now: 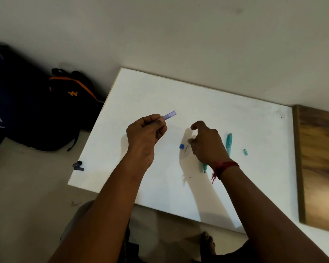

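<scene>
Nearest me on the white table (141, 186), a teal pen (204, 167) lies half under my right wrist, parked aside. At 9 o'clock of my right hand (205, 143) wait a blue cap (181, 146) and thin black refill (186, 149); its fingers arch apart, empty, probably to pinch one. Farther, at 10 o'clock, my left hand (144, 133) keeps its fingers clamped on the purple barrel (170, 115), free end raised, I judge for refitting
</scene>
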